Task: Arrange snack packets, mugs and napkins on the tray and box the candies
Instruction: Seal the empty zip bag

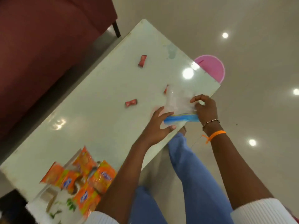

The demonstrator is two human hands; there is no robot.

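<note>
A clear plastic box [177,101] with a blue lid [181,118] stands near the table's right edge. My left hand [157,125] grips its near left side and my right hand [204,109] holds its right side. Three red wrapped candies lie loose on the table: one far [142,61], one in the middle [131,103], one [166,89] touching the box's far side. Several orange snack packets [84,177] are piled on a white leaf-patterned tray [53,206] at the near left.
The pale green glass table [97,94] runs diagonally. A maroon sofa [40,46] stands along its left side. A pink round object [212,67] sits on the floor beyond the table's right corner. My blue-trousered legs [186,167] are below the near edge.
</note>
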